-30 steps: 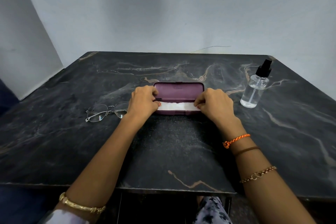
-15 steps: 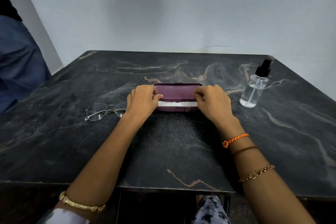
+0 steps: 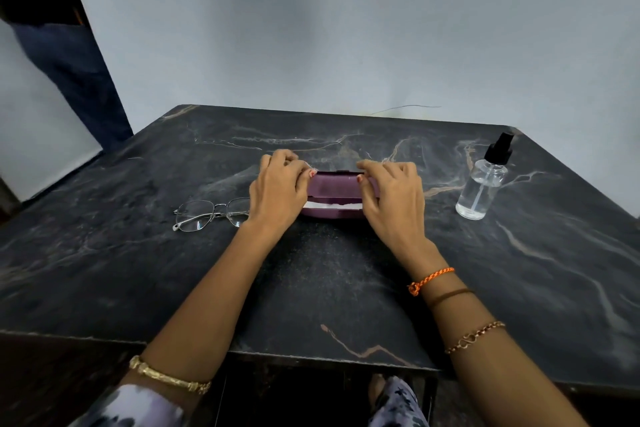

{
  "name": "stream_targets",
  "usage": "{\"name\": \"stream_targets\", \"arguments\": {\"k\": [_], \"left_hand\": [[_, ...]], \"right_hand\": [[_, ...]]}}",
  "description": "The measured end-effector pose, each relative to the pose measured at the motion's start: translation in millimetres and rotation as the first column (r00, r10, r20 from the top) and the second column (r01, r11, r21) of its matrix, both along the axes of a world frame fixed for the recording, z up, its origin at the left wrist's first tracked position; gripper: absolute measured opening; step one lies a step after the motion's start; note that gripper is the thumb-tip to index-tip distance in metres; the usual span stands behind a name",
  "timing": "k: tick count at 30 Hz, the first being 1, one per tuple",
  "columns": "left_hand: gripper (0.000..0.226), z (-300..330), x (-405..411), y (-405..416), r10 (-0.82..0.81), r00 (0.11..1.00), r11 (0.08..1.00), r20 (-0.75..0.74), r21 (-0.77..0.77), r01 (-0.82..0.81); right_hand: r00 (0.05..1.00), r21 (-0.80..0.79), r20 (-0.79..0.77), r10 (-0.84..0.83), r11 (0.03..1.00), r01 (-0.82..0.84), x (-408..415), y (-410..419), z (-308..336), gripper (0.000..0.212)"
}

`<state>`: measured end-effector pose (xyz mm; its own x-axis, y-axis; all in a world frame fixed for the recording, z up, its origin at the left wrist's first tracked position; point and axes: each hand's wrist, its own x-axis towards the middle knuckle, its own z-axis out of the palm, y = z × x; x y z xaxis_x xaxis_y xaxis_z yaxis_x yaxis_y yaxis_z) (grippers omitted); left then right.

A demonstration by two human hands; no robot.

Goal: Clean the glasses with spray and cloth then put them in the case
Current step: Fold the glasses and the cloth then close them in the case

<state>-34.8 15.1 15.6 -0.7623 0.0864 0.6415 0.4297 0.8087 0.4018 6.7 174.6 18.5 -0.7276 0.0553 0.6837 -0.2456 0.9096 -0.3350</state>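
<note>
Dark marble table point(image 3: 311, 288) against a pale wall. I have my left hand point(image 3: 277, 194) and right hand point(image 3: 391, 198) on the ends of the one purple case point(image 3: 334, 185), fingers curled on its lid, probably to open it; white cloth point(image 3: 332, 206) shows inside. One pair of glasses point(image 3: 207, 215) lies just left; one spray bottle point(image 3: 485, 184) stands right.

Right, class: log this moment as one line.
left hand: on case lid | right hand: on lid | cloth inside | glasses on table

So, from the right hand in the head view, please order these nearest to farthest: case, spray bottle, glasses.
1. Case: under the right hand, touching it.
2. Spray bottle: to its right, apart.
3. Glasses: beyond the left hand, far left.
</note>
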Motion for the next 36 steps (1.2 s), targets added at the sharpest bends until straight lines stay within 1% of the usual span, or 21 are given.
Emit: {"name": "stream_targets", "arguments": {"k": [3,6,9,12,14,16,18,20,22,24,26,30,32,36], "left_hand": [[0.017,5,0,-11,0.0,0.996,0.999,-0.094,0.042,0.004],[0.017,9,2,-35,0.068,0.98,0.993,-0.188,0.103,-0.049],[0.019,5,6,-69,0.129,0.966,0.987,-0.222,0.127,-0.103],[0.025,-5,10,-106,0.207,0.969,0.97,-0.134,0.157,-0.186],[0.026,-13,11,-128,0.257,0.965,0.951,-0.05,0.192,-0.243],[0.025,-21,12,-150,0.3,0.951,0.92,0.08,0.237,-0.311],[0.023,-26,15,-163,0.303,0.922,0.894,0.241,0.264,-0.363],[0.024,-28,18,-166,0.296,0.893,0.891,0.34,0.238,-0.386],[0.025,-28,20,-162,0.283,0.895,0.908,0.344,0.206,-0.366],[0.021,-26,20,-160,0.28,0.893,0.916,0.354,0.181,-0.359],[0.02,-26,19,-162,0.267,0.889,0.919,0.372,0.181,-0.351],[0.03,-26,18,-162,0.253,0.891,0.941,0.377,0.116,-0.317],[0.031,-25,19,-161,0.265,0.89,0.942,0.37,0.098,-0.321],[0.027,-23,20,-161,0.26,0.874,0.939,0.41,0.103,-0.328]], "right_hand": [[0.993,0.014,-0.112,0.04,0.999,-0.039,6,-12,-1,0.023],[0.974,0.051,-0.213,0.074,0.997,-0.065,13,-25,0,0.027],[0.964,0.13,-0.226,0.139,0.985,-0.111,18,-40,-3,0.028],[0.97,0.232,-0.142,0.199,0.959,-0.163,20,-63,-6,0.031],[0.975,0.268,-0.079,0.206,0.947,-0.178,19,-77,-7,0.031],[0.982,0.266,-0.014,0.191,0.947,-0.18,17,-90,-9,0.028],[0.985,0.246,0.049,0.168,0.953,-0.174,15,-100,-10,0.026],[0.985,0.272,0.096,0.144,0.948,-0.166,12,-110,-12,0.026],[0.989,0.356,0.118,0.088,0.926,-0.125,9,-113,-15,0.029],[0.991,0.439,0.132,0.017,0.895,-0.074,5,-114,-17,0.034],[0.985,0.487,0.166,-0.034,0.872,-0.052,2,-111,-18,0.034],[0.978,0.508,0.207,-0.04,0.858,-0.073,-6,-108,-22,0.026],[0.978,0.496,0.205,-0.037,0.866,-0.071,-8,-109,-23,0.025],[0.979,0.492,0.201,-0.036,0.868,-0.069,-10,-109,-24,0.025]]}}
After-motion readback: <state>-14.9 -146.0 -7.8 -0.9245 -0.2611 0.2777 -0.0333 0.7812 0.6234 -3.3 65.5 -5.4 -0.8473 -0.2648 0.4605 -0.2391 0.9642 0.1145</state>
